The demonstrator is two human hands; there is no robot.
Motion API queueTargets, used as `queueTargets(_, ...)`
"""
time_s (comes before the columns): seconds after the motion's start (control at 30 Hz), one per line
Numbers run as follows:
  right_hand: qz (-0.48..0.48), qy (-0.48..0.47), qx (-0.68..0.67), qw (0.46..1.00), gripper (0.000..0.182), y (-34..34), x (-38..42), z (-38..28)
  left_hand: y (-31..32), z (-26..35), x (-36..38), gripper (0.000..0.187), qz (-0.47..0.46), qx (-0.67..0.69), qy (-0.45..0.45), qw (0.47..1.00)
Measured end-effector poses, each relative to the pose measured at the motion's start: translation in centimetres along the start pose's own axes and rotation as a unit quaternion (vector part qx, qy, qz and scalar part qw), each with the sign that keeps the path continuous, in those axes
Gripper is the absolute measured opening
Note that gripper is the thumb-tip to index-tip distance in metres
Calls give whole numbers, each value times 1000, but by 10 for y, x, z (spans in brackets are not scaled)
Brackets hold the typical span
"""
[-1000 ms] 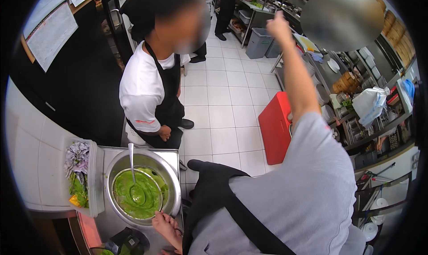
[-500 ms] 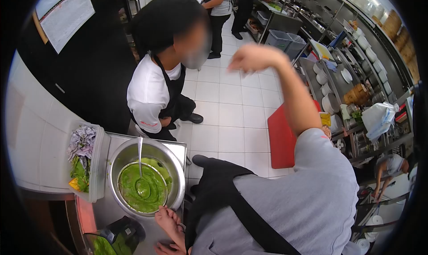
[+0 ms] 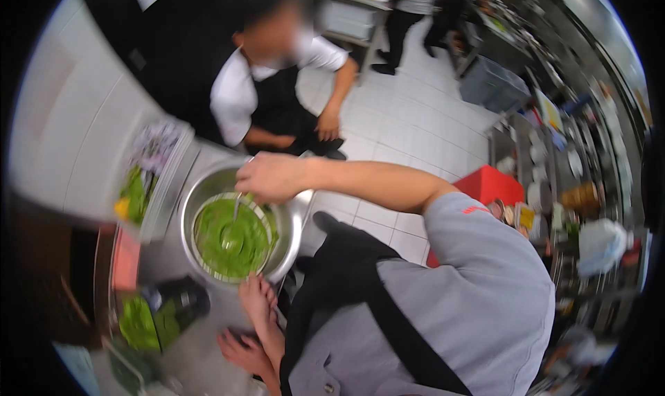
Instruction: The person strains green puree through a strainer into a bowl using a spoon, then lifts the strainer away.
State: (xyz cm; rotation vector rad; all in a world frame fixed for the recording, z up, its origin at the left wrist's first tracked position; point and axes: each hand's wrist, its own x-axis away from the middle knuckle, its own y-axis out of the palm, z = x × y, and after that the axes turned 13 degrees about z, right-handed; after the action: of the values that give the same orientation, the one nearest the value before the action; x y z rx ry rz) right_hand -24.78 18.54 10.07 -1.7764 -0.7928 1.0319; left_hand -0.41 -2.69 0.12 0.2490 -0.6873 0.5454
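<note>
Though blurred, ladle [image 3: 234, 224] in right hand [image 3: 271, 177]

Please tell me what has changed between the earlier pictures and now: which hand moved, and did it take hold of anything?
The right hand, raised high in the air before, came down over the steel bowl and now closes on the top of the ladle handle. The left hand stayed at the bowl's near rim. The ladle still stands in the green puree. The person in the white shirt remains opposite; the view is blurrier now.

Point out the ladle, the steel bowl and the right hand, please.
ladle [image 3: 236, 211]: head view, on its handle.
steel bowl [image 3: 291, 223]: head view, on its right rim.
right hand [image 3: 271, 177]: head view, on its back.
</note>
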Motion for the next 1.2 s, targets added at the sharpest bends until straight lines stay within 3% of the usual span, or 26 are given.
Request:
queueTargets(0.2,4,-30,13,999,37,26,-3,6,-8,-18,-16,32,9,12,4,1000)
queueTargets(0.4,125,-89,66,986,31,34,-15,5,-6,-20,-14,31,4,41,-11,999)
queueTargets(0.53,104,-118,53,986,23,46,-27,10,-8,-25,-13,30,-33,47,17,998)
queueTargets(0.7,27,-125,47,991,15,57,-38,14,-3,-20,-9,27,-8,68,-26,997)
queueTargets(0.87,29,-146,22,989,19,56,-50,17,0,-23,-6,28,1,68,-16,998)
queueTargets(1.07,23,-104,-110,988,16,34,-50,14,15,-2,15,30,29,77,-15,996)
queueTargets(1.13,156,-69,-114,979,15,19,-45,18,18,1,18,30,39,84,-18,996)
queueTargets(1.2,274,105,-214,932,15,22,-28,30,22,4,21,30,57,74,-19,995)
